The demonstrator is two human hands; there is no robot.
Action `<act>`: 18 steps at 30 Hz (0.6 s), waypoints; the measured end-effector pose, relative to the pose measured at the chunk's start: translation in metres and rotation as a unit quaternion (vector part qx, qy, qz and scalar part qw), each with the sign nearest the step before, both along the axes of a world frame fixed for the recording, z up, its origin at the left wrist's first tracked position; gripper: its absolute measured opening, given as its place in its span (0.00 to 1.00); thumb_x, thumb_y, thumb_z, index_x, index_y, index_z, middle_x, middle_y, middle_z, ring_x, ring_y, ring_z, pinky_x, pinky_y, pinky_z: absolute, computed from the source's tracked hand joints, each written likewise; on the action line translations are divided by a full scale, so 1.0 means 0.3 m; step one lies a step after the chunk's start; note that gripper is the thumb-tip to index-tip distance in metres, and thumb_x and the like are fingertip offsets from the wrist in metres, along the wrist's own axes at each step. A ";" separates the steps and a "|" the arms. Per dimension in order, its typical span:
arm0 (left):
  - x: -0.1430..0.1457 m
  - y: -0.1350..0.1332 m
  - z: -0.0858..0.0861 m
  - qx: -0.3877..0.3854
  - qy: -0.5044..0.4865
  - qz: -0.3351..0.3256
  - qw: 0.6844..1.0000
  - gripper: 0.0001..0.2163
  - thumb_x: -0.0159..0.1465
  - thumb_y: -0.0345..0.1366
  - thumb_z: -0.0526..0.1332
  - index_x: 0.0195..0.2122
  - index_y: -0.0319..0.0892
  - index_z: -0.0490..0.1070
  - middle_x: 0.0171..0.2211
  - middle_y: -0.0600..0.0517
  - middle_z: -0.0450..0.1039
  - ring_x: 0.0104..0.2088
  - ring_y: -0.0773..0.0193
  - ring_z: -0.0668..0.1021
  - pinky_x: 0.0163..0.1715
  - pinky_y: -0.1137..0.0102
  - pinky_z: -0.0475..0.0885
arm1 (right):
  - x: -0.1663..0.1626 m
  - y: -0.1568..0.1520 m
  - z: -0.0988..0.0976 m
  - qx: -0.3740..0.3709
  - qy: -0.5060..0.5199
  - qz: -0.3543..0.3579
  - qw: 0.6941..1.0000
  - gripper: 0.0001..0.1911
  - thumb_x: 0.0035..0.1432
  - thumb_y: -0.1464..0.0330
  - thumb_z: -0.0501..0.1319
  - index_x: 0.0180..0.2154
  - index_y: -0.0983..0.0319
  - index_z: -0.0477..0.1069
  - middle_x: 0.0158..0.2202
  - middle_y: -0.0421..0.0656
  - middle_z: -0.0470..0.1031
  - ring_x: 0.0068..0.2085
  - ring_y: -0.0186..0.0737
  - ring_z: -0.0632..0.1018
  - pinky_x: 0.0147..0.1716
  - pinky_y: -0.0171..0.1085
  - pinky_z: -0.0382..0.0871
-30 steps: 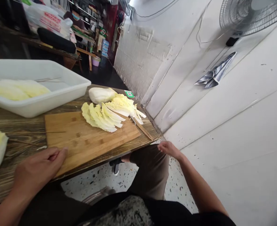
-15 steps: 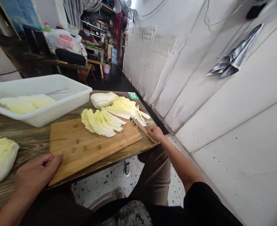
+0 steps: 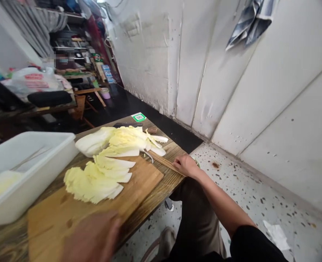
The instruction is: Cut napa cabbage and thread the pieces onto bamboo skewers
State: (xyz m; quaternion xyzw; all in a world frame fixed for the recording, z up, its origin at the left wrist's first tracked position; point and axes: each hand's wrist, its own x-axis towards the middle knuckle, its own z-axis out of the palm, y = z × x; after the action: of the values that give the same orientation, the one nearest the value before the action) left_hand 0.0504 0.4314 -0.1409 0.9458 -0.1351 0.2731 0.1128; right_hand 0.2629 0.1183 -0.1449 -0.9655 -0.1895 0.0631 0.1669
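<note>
My right hand (image 3: 186, 165) rests at the right edge of the wooden table (image 3: 161, 189), its fingers closed on the near end of a bundle of thin bamboo skewers (image 3: 161, 161). Sliced napa cabbage leaves (image 3: 98, 178) lie fanned on the wooden cutting board (image 3: 133, 194). More cut cabbage (image 3: 122, 140) is heaped behind the board. My left hand (image 3: 92, 238) is over the board's near edge, smeared by motion, so its fingers cannot be made out.
A white plastic tub (image 3: 27, 171) with cabbage pieces and skewers stands at the left. A green sticker (image 3: 138, 116) marks the table's far corner. White wall panels rise to the right above a speckled floor (image 3: 254, 203). A cluttered stall with a person stands far behind.
My right hand came up from beside my knee to the table edge and closed on the skewers. My view swung right and down. My left hand slid rightward along the board's near edge.
</note>
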 end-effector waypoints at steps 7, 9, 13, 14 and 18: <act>0.488 -0.377 -0.036 0.155 0.045 -0.167 0.973 0.33 0.69 0.50 0.48 0.68 0.30 0.53 0.62 0.34 0.65 0.62 0.44 0.70 0.59 0.49 0.66 | -0.049 0.029 0.050 -0.014 -0.019 -0.002 1.000 0.09 0.67 0.67 0.58 0.36 0.63 0.74 0.38 0.46 0.79 0.39 0.39 0.78 0.34 0.32 0.64; 0.535 -0.395 -0.090 0.155 0.072 -0.149 0.974 0.32 0.70 0.50 0.46 0.64 0.25 0.59 0.62 0.31 0.65 0.62 0.43 0.70 0.60 0.48 0.65 | -0.063 0.021 0.064 -0.029 -0.024 0.006 0.999 0.09 0.67 0.68 0.57 0.37 0.65 0.74 0.39 0.48 0.78 0.39 0.41 0.78 0.34 0.33 0.64; 0.533 -0.397 -0.117 0.150 0.103 -0.135 0.974 0.33 0.70 0.51 0.47 0.63 0.23 0.60 0.64 0.31 0.61 0.64 0.43 0.66 0.63 0.49 0.62 | -0.093 -0.032 0.096 -0.048 -0.022 0.054 0.997 0.08 0.67 0.70 0.56 0.37 0.65 0.73 0.40 0.48 0.76 0.38 0.42 0.77 0.34 0.36 0.65; 0.526 -0.398 -0.110 0.150 0.111 -0.133 0.973 0.34 0.69 0.51 0.48 0.63 0.23 0.60 0.64 0.31 0.61 0.65 0.43 0.65 0.63 0.50 0.61 | -0.101 -0.055 0.108 -0.052 -0.018 0.072 0.996 0.09 0.67 0.70 0.55 0.36 0.65 0.72 0.39 0.48 0.76 0.37 0.42 0.77 0.33 0.36 0.65; 0.514 -0.410 -0.080 0.148 0.124 -0.128 0.973 0.33 0.69 0.50 0.49 0.63 0.24 0.60 0.64 0.31 0.62 0.65 0.44 0.65 0.63 0.51 0.61 | -0.136 -0.190 0.170 -0.033 0.021 0.142 0.989 0.11 0.67 0.71 0.54 0.32 0.63 0.70 0.35 0.44 0.74 0.33 0.37 0.74 0.31 0.35 0.62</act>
State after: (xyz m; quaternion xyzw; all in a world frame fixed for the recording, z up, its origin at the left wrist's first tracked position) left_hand 0.2045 0.3084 -0.1649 0.9534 -0.2785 0.1136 0.0214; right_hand 0.2220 0.0612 -0.0939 -0.9324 -0.3184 0.1128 0.1282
